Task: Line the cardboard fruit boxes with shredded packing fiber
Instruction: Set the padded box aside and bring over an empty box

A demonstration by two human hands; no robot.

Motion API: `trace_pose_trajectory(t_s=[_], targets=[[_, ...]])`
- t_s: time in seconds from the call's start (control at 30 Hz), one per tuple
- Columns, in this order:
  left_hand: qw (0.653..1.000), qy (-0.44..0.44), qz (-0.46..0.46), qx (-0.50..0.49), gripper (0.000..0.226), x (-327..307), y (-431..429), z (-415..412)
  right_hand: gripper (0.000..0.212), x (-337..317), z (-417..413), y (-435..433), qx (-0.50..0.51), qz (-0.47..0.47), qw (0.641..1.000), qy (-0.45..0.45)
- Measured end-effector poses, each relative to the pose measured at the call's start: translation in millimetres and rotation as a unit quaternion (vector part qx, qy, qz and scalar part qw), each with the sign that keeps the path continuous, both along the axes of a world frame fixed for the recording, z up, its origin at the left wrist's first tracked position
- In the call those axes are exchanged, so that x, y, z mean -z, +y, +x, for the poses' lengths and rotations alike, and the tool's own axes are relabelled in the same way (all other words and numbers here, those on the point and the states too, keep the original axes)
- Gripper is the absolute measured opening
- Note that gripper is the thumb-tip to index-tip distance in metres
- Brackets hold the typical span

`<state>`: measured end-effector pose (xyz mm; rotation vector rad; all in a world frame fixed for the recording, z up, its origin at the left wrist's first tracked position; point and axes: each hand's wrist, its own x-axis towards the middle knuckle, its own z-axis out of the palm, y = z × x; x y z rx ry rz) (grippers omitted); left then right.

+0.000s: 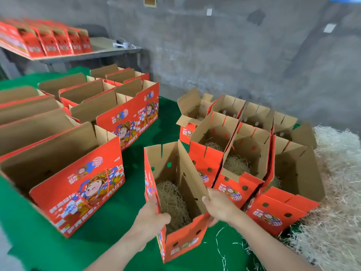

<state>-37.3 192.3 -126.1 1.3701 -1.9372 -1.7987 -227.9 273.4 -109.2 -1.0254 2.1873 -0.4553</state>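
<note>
An open red cardboard fruit box (183, 241) stands on the green floor covering in front of me, with a nest of shredded fiber (172, 200) in its bottom. My left hand (152, 216) grips the box's left wall at the near corner, thumb inside. My right hand (216, 208) grips the right wall, thumb over the rim. To the right, several open boxes (240, 169) stand close together, each with fiber inside. A big loose pile of pale fiber (336, 192) lies at the far right.
Several larger open red boxes (78, 184) with no fiber visible stand in rows at the left on the green covering (117, 222). A table (109, 52) at the back left carries folded red boxes. A grey concrete wall runs behind. Loose strands lie near my right arm.
</note>
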Motion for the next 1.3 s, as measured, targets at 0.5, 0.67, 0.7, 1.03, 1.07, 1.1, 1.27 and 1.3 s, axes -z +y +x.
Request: trace_pose_trajectory(t_s=[0.5,0.67,0.7,1.03,1.07,1.1,1.27,1.3], targets=[[0.987,0.098,-0.058,-0.118,0.045,11,-193,-29,0.046,1,23,-178,0.294,-0.131,0.939,-0.119],[0.989,0.131,-0.054,-0.044,0.046,8,-238,-84,0.032,-10,3,-202,0.311,-0.124,0.942,0.035],[0.991,0.124,-0.048,-0.028,0.046,8,-246,-92,0.03,-11,3,-202,0.293,-0.113,0.946,0.073],[0.984,0.067,-0.112,0.123,0.047,0,-281,-134,0.038,11,-13,-233,-0.054,0.095,0.931,0.35],[0.983,0.061,-0.118,0.129,0.047,-1,-282,-135,0.028,11,-16,-236,-0.046,0.097,0.925,0.365],[0.982,0.053,-0.122,0.138,0.048,-2,-282,-136,0.026,10,-18,-237,-0.025,0.094,0.924,0.369],[0.984,0.053,-0.107,0.129,0.048,-2,-281,-141,0.035,5,-30,-249,0.039,0.092,0.934,0.343],[0.985,0.065,-0.097,0.127,0.048,-2,-279,-141,0.034,5,-32,-251,0.043,0.092,0.935,0.341]])
